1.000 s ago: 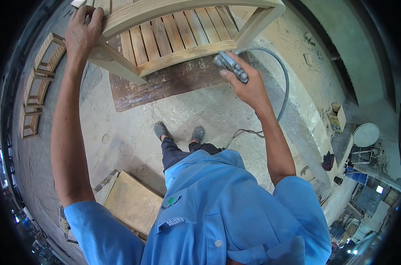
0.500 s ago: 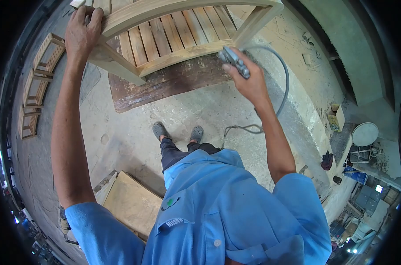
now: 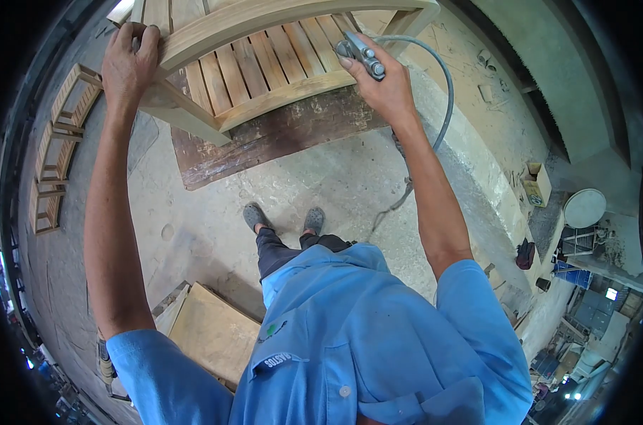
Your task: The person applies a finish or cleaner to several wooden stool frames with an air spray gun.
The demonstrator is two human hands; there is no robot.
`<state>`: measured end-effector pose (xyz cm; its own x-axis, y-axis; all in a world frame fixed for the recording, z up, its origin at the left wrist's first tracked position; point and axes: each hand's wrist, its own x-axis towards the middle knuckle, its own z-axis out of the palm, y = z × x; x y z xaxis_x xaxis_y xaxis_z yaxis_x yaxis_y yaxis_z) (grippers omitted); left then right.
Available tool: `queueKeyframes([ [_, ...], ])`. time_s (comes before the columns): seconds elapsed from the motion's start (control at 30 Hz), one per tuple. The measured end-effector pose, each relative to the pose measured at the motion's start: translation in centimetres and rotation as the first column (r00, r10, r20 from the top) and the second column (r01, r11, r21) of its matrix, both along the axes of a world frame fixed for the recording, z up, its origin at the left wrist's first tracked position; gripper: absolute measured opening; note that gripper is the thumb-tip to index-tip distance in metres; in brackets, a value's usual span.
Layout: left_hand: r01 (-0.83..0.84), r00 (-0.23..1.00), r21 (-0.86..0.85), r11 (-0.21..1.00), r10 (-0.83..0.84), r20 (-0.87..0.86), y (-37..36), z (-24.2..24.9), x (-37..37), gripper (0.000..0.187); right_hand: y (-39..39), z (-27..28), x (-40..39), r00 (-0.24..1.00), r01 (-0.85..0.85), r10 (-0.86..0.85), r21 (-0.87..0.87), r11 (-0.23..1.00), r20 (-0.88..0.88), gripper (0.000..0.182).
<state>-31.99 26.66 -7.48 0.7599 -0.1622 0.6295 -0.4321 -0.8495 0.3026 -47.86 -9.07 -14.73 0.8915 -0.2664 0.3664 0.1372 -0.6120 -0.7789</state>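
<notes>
My left hand (image 3: 131, 65) is closed over the upper left corner of a slatted wooden bench (image 3: 229, 25), its fingers curled round the frame. My right hand (image 3: 386, 88) is wrapped around a metal spray gun (image 3: 364, 55), with round knobs at its near end. The gun's front points toward the bench and overlaps the right end of its slats in this view. From behind my right hand a grey hose (image 3: 449, 92) curves out and down along my forearm. The bench stands partly over a stained brown board (image 3: 279, 134) on the floor.
More wooden furniture frames (image 3: 63, 142) stand in a row at the left. By my feet (image 3: 282, 218) a flat wooden panel (image 3: 215, 333) lies on the concrete floor. At the right are an open cardboard box (image 3: 537, 184) and a round white lid-like disc (image 3: 585, 208).
My right hand and the spray gun have moved up, closer over the bench, and the hose has swung with them. My left hand keeps its hold; the view has shifted slightly.
</notes>
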Motion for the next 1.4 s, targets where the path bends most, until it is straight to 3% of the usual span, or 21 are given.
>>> queueKeyframes([
  [0.27, 0.022, 1.000, 0.059, 0.998, -0.023, 0.018, 0.6, -0.6, 0.6, 0.040, -1.2, -1.9, -5.8, 0.975, 0.029, -0.001, 0.122, 0.992, -0.222, 0.050],
  [0.37, 0.008, 1.000, 0.006, 1.000, -0.008, 0.018, 0.1, -0.2, 0.0, 0.040, -1.4, -2.2, -7.5, 0.978, 0.008, 0.024, 0.148, 0.989, -0.209, 0.050],
  [0.57, 0.004, 1.000, -0.005, 1.000, -0.004, -0.010, -0.2, 0.2, -0.4, 0.039, -1.0, -2.4, -6.9, 0.978, 0.081, -0.075, 0.024, 0.996, -0.194, 0.051],
  [0.77, 0.004, 1.000, 0.004, 1.000, -0.004, 0.005, -0.2, 0.2, -0.5, 0.038, 2.7, -3.2, -7.0, 0.982, -0.114, 0.131, 0.122, 0.986, -0.135, 0.050],
  [0.9, 0.002, 1.000, 0.001, 1.000, -0.002, 0.019, -0.2, 0.2, -0.6, 0.039, 4.8, -2.8, -6.6, 0.978, -0.127, 0.152, 0.173, 0.977, -0.140, 0.051],
  [1.27, -0.038, 0.999, -0.003, 0.999, 0.038, -0.011, -0.5, 0.3, -1.0, 0.040, -1.4, -2.7, -7.3, 0.985, 0.129, -0.125, 0.027, 0.991, -0.116, 0.049],
  [1.3, -0.046, 0.999, -0.005, 0.999, 0.046, -0.024, -0.6, 0.5, -1.2, 0.040, -1.9, -2.4, -7.3, 0.973, 0.148, -0.136, 0.054, 0.988, -0.187, 0.049],
  [1.4, -0.049, 0.999, 0.008, 0.999, 0.049, -0.019, -0.6, 0.5, -1.1, 0.040, -2.8, -2.5, -6.8, 0.965, 0.210, -0.217, -0.060, 0.976, -0.149, 0.049],
])
